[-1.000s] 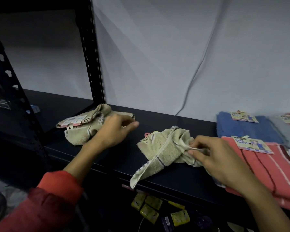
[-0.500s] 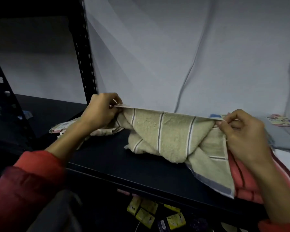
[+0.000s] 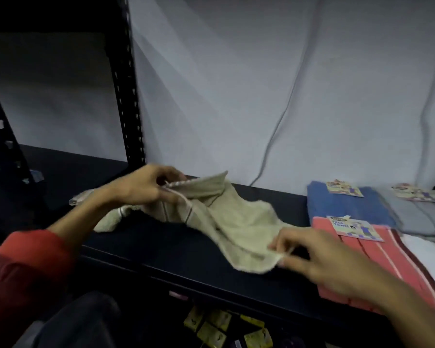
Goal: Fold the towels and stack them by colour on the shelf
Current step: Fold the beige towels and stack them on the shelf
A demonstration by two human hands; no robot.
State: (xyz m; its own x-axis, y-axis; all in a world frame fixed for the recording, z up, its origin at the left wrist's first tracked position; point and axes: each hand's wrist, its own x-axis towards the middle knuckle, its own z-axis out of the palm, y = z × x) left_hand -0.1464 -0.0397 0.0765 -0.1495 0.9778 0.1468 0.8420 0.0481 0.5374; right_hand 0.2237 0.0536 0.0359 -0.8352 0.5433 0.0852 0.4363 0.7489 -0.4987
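Observation:
A beige striped towel (image 3: 226,222) lies stretched at a slant across the dark shelf (image 3: 161,249). My left hand (image 3: 146,184) pinches its far left corner, just above the shelf. My right hand (image 3: 312,254) pinches the near right edge close to the shelf's front. A second beige towel (image 3: 108,221) lies crumpled behind and under my left wrist. Folded towels lie on the right: a red striped one (image 3: 377,262), a blue one (image 3: 344,207) and a grey one (image 3: 427,217).
A black perforated upright (image 3: 126,96) stands at the back left, with a white sheet (image 3: 261,84) hanging behind the shelf. Paper tags lie on the folded towels. Yellow packets (image 3: 224,330) sit on the level below.
The beige towel, held up taut between both hands half a second ago, has come down onto the shelf. My right hand moved down and toward me; my left stayed at the back left.

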